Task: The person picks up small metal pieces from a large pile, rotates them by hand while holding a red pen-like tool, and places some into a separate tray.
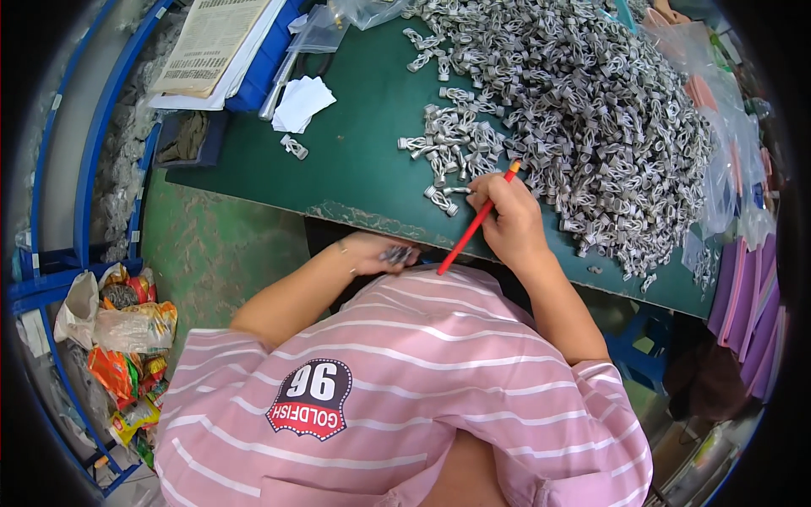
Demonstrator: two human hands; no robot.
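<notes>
My right hand (509,209) rests at the near side of the green table (361,158), with a red pencil-like stick (472,236) held across it. Its fingertips touch a small grey looped part (457,190) beside a few like it. My left hand (380,253) is below the table edge, near my lap, its fingers curled around several grey parts (396,255). A small group of the grey looped parts with ribbed ends (453,136) lies beyond my right hand. A large heap of them (589,127) fills the right of the table.
White paper pieces (303,103) and a single grey part (294,147) lie at the table's left. A blue bin (260,73) bears papers (209,47). Blue shelving (95,146) stands left, with colourful packets (127,342) below. A blue stool (643,345) is under the table at right.
</notes>
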